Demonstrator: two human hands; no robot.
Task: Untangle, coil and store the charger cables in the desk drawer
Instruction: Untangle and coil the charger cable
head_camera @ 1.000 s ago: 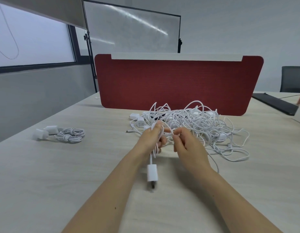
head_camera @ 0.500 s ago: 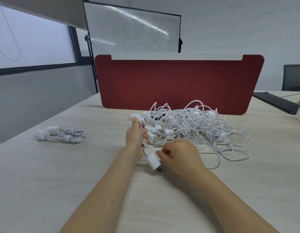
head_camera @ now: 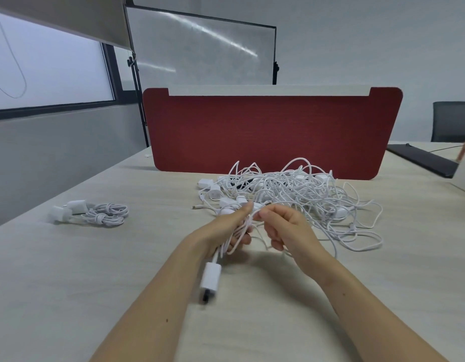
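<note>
Caller: Hands centre stage in the head view, both raised over the counter [head_camera: 69,283]. The left hand [head_camera: 226,228] has loops of a white cable [head_camera: 235,248] wound round its fingers and grips them.

Analyst: And the right hand [head_camera: 286,231] sits just beside it, thumb and forefinger pinching a strand of that cable near the left fingertips, the other fingers curled.

Caller: Look below the left wrist: a white charger plug [head_camera: 211,279] dangles off the cable's end, prongs down, a bit blurred.

Analyst: Whether it touches the surface, I cannot tell. Strands trail from the hands back toward the tangled heap [head_camera: 291,189], white cables and plugs piled just behind the fingers.

Caller: That heap lies in front of the red divider [head_camera: 265,131], which stands upright across the counter.

Analyst: Off to the left, well apart from the heap, coiled bundles [head_camera: 106,214] lie on the counter with their white plugs [head_camera: 69,209] beside them.

Caller: Far right, a flat black device [head_camera: 421,160] on the counter, a dark chair [head_camera: 453,121] behind it.

Analyst: And a whiteboard [head_camera: 200,48] stands behind the divider, next to the window [head_camera: 51,64].
</note>
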